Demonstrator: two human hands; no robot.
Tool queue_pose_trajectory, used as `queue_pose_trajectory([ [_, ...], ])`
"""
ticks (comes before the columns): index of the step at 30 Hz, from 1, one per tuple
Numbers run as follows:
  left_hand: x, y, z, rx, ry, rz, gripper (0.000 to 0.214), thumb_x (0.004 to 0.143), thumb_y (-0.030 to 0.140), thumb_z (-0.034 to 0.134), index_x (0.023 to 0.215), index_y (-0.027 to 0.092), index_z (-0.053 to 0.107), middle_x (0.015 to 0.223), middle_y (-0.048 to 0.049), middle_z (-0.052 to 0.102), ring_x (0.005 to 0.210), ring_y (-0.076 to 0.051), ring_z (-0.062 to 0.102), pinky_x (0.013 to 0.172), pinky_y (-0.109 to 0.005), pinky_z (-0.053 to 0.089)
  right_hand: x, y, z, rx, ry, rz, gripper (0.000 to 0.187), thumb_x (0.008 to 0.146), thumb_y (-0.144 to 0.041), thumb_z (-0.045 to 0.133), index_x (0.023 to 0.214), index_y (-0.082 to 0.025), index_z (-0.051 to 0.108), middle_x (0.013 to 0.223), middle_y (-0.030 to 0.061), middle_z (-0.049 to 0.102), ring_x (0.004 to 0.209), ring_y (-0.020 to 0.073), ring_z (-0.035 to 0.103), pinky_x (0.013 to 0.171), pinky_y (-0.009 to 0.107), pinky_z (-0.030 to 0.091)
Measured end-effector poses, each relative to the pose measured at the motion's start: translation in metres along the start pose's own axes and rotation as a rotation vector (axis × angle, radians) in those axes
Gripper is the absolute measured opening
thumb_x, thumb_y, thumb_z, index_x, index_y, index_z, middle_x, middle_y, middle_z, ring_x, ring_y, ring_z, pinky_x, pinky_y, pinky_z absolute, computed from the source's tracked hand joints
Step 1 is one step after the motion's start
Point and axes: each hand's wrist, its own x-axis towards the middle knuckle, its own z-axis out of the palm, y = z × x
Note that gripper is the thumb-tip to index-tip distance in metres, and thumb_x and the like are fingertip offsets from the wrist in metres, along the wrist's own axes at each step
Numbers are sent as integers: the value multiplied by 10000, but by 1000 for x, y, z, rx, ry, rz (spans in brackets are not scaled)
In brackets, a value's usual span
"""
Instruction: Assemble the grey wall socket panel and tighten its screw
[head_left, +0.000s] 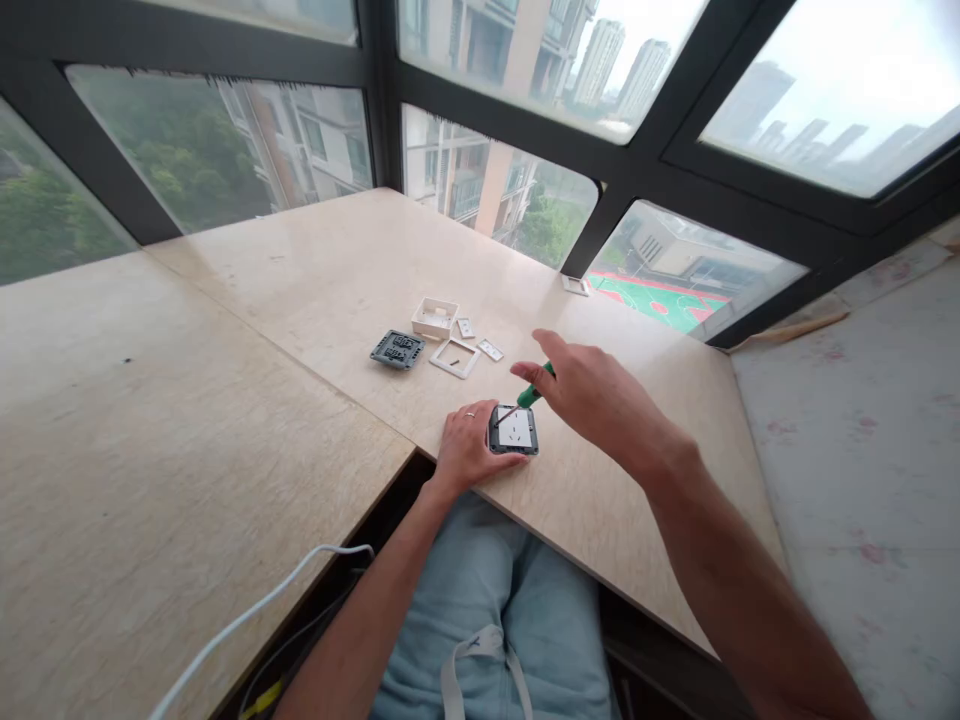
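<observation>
My left hand (466,445) rests on the wooden table (315,290) and grips the left side of a grey socket module with a white face (514,430). My right hand (592,392) is closed round a green-handled screwdriver (534,390), whose tip points down at the module's top. Further back lie a dark grey module (397,349), a white mounting box (434,317), a white frame (454,357) and two small white pieces (490,349).
A white cable (247,615) runs along the near left edge of the table. Another small white part (576,285) lies by the window. Dark window frames (630,170) bound the far side. A speckled ledge (862,450) lies to the right.
</observation>
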Motion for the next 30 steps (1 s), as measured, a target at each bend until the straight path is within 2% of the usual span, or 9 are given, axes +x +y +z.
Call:
queue_pose_trajectory([
  [3, 0, 0, 0, -3, 4, -3, 879, 640, 647, 850, 1323, 211, 509, 1329, -138, 642, 1235, -346, 587, 1045, -485, 415, 1, 5, 0, -62, -14, 53, 370, 1037, -411, 430, 1201, -128, 604, 862, 153, 713, 840, 315, 710, 702, 374, 514],
  [5, -1, 0, 1, -5, 7, -1, 873, 643, 646, 847, 1324, 218, 509, 1332, -134, 640, 1236, -344, 587, 1044, -481, 416, -1, 12, 0, -1, -2, -106, 324, 986, -232, 488, 1287, -148, 574, 1043, 158, 698, 985, 301, 688, 818, 386, 524],
  [9, -1, 0, 1, -13, 17, 13, 854, 657, 648, 835, 1330, 236, 507, 1316, -119, 646, 1233, -338, 588, 1039, -473, 422, -5, 18, 0, 153, -33, -356, 566, 848, -78, 557, 1400, -198, 512, 1329, 161, 578, 1209, 297, 593, 995, 418, 496],
  [17, 0, 0, 0, -8, 7, 6, 873, 638, 641, 854, 1316, 210, 513, 1306, -125, 652, 1212, -344, 595, 1028, -485, 430, 1, 4, 0, -22, -11, 39, 432, 1014, -456, 476, 1293, -137, 564, 970, 165, 709, 902, 335, 694, 755, 424, 526],
  [19, 0, 1, 0, -11, 11, 5, 872, 642, 637, 853, 1326, 218, 509, 1317, -125, 648, 1225, -344, 590, 1041, -486, 423, 1, 9, 1, -13, 10, 18, 384, 1016, -392, 468, 1271, -128, 580, 990, 172, 700, 917, 334, 688, 781, 436, 526],
  [21, -1, 1, -1, -14, 11, 5, 864, 647, 640, 848, 1330, 231, 511, 1324, -125, 645, 1233, -345, 587, 1048, -484, 418, 0, 16, 3, 85, 30, -130, 368, 965, -220, 499, 1318, -140, 560, 1122, 170, 668, 1010, 305, 670, 869, 425, 521],
  [24, -1, 1, -1, -13, 8, 2, 863, 646, 642, 847, 1332, 240, 512, 1326, -125, 643, 1238, -349, 584, 1054, -485, 413, -4, 21, 5, 258, 23, -313, 540, 848, -64, 510, 1373, -188, 525, 1272, 140, 612, 1095, 249, 645, 959, 378, 506],
  [27, 0, 1, 0, -3, 9, 3, 869, 645, 651, 843, 1330, 230, 513, 1317, -129, 646, 1221, -354, 591, 1042, -490, 424, -6, 16, 6, 279, 39, -290, 489, 864, -131, 572, 1347, -199, 542, 1268, 133, 629, 1107, 257, 645, 970, 384, 503],
  [30, 0, 0, 0, 0, 2, 1, 874, 644, 656, 842, 1325, 216, 517, 1315, -136, 644, 1211, -355, 597, 1030, -488, 433, -4, 10, 7, 179, 72, -139, 422, 929, -303, 617, 1324, -170, 556, 1165, 154, 689, 1051, 299, 672, 895, 406, 516],
])
